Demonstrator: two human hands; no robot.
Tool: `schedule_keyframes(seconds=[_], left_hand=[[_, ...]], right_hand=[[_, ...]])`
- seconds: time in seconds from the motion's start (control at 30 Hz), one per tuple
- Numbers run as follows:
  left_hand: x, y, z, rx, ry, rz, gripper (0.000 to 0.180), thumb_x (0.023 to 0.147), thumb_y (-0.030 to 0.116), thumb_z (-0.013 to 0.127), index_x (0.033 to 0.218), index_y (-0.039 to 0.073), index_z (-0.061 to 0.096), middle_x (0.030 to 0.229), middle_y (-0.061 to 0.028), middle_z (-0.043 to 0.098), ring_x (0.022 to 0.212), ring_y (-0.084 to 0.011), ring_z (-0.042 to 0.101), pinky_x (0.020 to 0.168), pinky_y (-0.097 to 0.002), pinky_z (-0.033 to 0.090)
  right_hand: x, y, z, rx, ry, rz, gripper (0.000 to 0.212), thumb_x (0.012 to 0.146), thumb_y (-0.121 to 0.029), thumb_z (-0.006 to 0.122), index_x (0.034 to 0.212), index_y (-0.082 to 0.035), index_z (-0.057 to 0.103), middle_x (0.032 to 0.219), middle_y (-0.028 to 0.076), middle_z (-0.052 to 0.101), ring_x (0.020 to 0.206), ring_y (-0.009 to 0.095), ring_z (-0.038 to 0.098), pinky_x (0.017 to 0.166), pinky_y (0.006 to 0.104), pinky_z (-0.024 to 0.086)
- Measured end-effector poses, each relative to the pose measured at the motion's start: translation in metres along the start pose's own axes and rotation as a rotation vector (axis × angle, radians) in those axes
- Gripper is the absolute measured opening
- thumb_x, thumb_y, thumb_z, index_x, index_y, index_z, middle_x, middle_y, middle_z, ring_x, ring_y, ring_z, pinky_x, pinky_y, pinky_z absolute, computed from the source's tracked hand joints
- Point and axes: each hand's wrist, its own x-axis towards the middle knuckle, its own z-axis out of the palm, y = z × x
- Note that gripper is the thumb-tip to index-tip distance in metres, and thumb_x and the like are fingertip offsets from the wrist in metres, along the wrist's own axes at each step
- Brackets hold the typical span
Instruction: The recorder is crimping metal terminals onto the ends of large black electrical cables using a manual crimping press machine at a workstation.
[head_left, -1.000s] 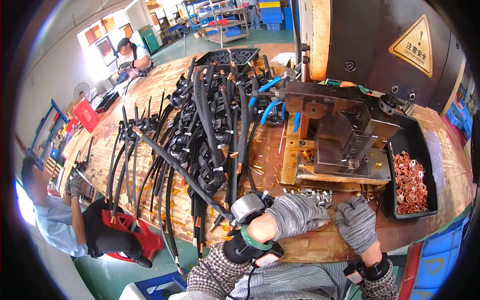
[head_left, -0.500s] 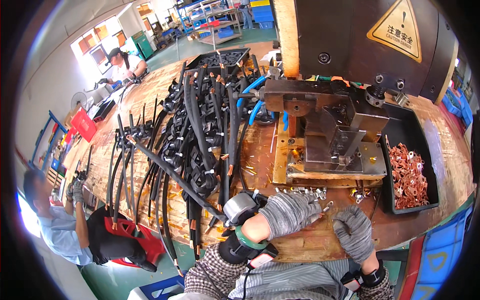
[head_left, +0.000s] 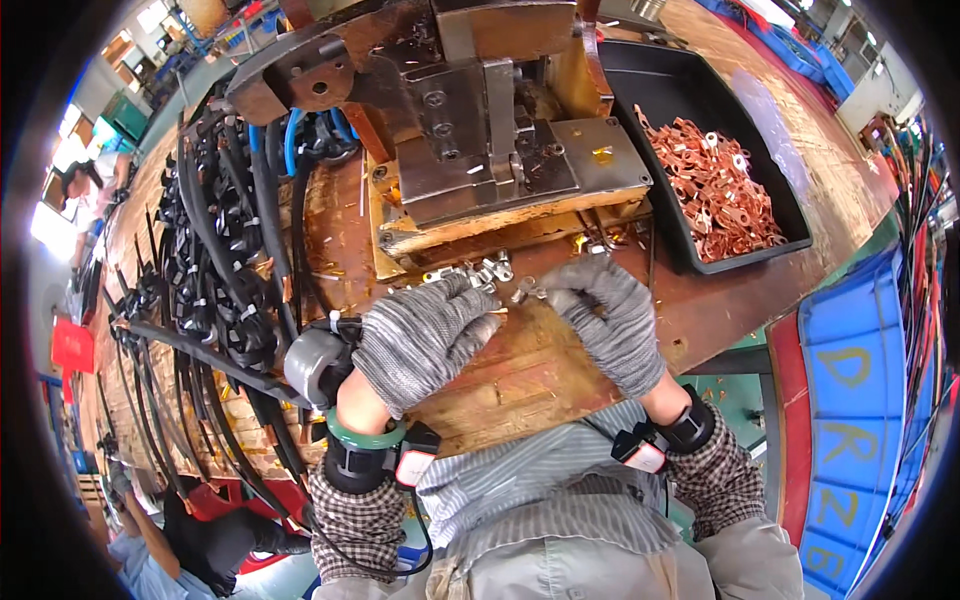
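Both my hands wear grey knitted gloves and rest low over the wooden bench, in front of a metal press die point(head_left: 490, 170). My left hand point(head_left: 425, 335) is closed, its fingers curled in; a tiny pale tip shows at its fingertips, but what it holds is hidden. Opposite it, my right hand point(head_left: 610, 320) has its fingertips pinched at a small silver cable lug point(head_left: 527, 289). Several more silver lugs point(head_left: 480, 272) lie in a loose row along the die's front edge, just beyond my left fingers.
At the right stands a black tray point(head_left: 690, 262) with a heap of copper lugs point(head_left: 715, 190). Black cables point(head_left: 205, 215) with bare copper ends pile up at the left. A grey cylindrical part point(head_left: 312, 368) sits by my left wrist. A blue bin point(head_left: 850, 400) flanks the bench.
The view has swung downward and to the right. My right hand has come in close to the left, to the lug between them. My left hand stays closed.
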Motion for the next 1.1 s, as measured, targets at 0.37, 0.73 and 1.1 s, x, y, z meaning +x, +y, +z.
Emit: schedule_keyframes(seconds=[0.37,0.73,1.1], left_hand=[[-0.003,0.002,0.000,-0.049,-0.018,-0.021,0.019,0.079,0.025,0.061,0.093,0.012,0.064,0.085,-0.0088,0.061,0.075,-0.0282,0.058,0.065,-0.0380,0.047],[-0.001,0.001,0.001,-0.063,-0.025,0.000,0.022,0.082,0.030,0.056,0.096,0.014,0.063,0.090,-0.0064,0.060,0.070,-0.0257,0.058,0.058,-0.0366,0.047],[0.002,0.004,-0.001,-0.086,0.035,0.021,0.018,0.076,0.020,0.065,0.091,0.011,0.064,0.085,-0.0101,0.062,0.073,-0.0290,0.060,0.064,-0.0363,0.049]], right_hand=[[-0.017,-0.027,-0.023,0.278,-0.004,0.304,0.011,0.081,-0.008,0.059,0.090,-0.003,0.063,0.084,0.008,0.062,0.076,0.021,0.060,0.069,0.0287,0.047],[-0.019,-0.021,-0.018,-0.080,-0.221,0.044,0.013,0.080,-0.010,0.057,0.091,-0.005,0.059,0.084,0.013,0.058,0.076,0.030,0.058,0.069,0.0364,0.047],[-0.009,-0.036,-0.018,-0.110,-0.168,0.058,0.016,0.076,-0.009,0.063,0.092,-0.006,0.063,0.080,0.012,0.060,0.073,0.028,0.057,0.066,0.0353,0.047]])
